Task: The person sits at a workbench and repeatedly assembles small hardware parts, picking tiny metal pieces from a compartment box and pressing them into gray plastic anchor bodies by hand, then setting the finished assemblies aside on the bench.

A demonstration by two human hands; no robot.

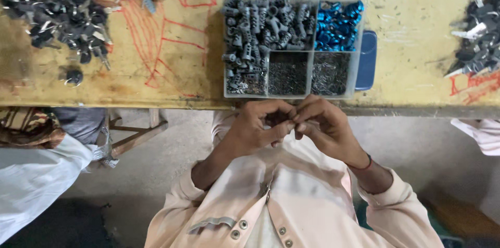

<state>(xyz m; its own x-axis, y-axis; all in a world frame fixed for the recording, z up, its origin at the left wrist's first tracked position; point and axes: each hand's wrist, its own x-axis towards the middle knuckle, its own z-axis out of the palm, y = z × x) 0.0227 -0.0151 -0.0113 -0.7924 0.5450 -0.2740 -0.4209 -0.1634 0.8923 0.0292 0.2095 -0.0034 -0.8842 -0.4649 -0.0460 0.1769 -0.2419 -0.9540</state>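
Observation:
My left hand (pixel 258 125) and my right hand (pixel 325 125) meet just below the workbench edge, fingers curled together around a small dark part (pixel 284 119) that is mostly hidden by them. Right above the hands sits a clear compartment box (pixel 225 76). It holds several grey plastic pieces (pixel 263 32), blue metal rings (pixel 337 25), and two compartments of tiny dark screws or springs (pixel 288 73). A red band is around my right wrist.
The worn yellow workbench (pixel 177 71) carries red scribbles. Heaps of black-and-metal parts lie at the far left (pixel 57 3) and far right (pixel 476 34). A blue lid (pixel 367 60) sticks out beside the box. Other people's sleeves show at left (pixel 36 175) and right (pixel 479 133).

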